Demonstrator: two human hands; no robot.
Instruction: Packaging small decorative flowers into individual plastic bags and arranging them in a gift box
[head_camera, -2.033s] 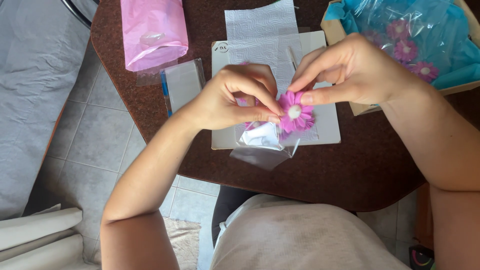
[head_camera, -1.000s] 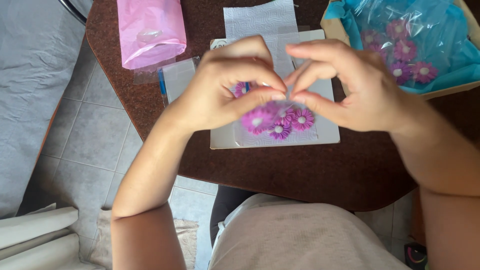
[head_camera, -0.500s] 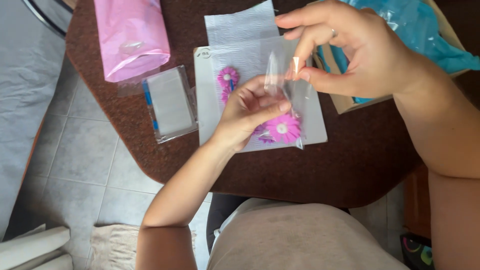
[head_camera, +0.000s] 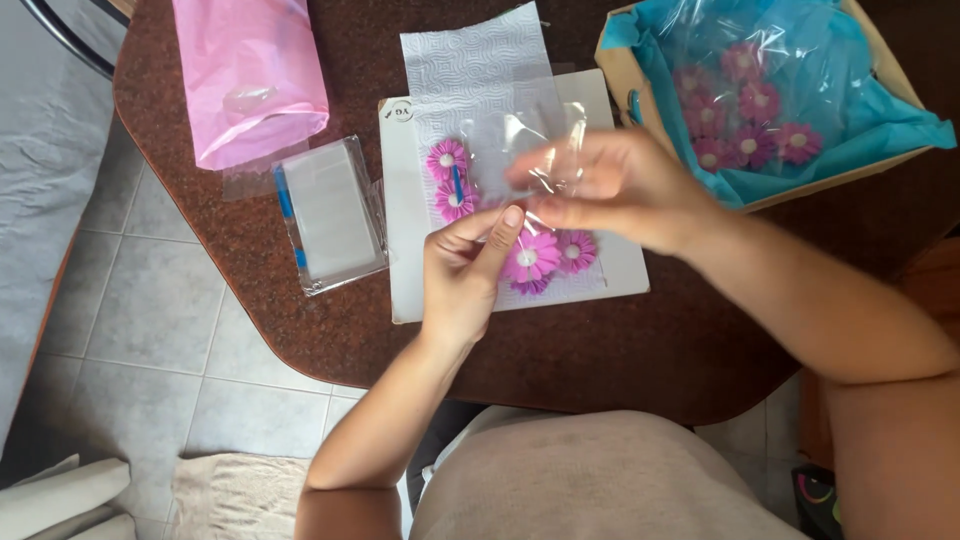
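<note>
Hands (head_camera: 560, 215) lower, over pink flowers (head_camera: 535, 258)

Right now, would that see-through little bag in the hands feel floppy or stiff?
Probably floppy: the clear bag creases and bends where the right hand pinches it. It looks thin and light, likely slippery, since it shines.

Board (head_camera: 610, 275): lay on the table (head_camera: 600, 350), midway across it.
Paper towel (head_camera: 480, 60): lay on the board, reaching past its far edge.
Flowers (head_camera: 545, 258): lay on the towel, near side; two more (head_camera: 447, 178) at its left.
Packet (head_camera: 330, 212): lay left of the board.
Bag (head_camera: 250, 75): lay behind the packet.
Box (head_camera: 640, 95): stood right of the board, flowers (head_camera: 745, 120) in it.
Hands: the left (head_camera: 460, 275) was over the board's near edge, the right (head_camera: 625, 190) above the board, a film sleeve (head_camera: 520, 150) between them.
</note>
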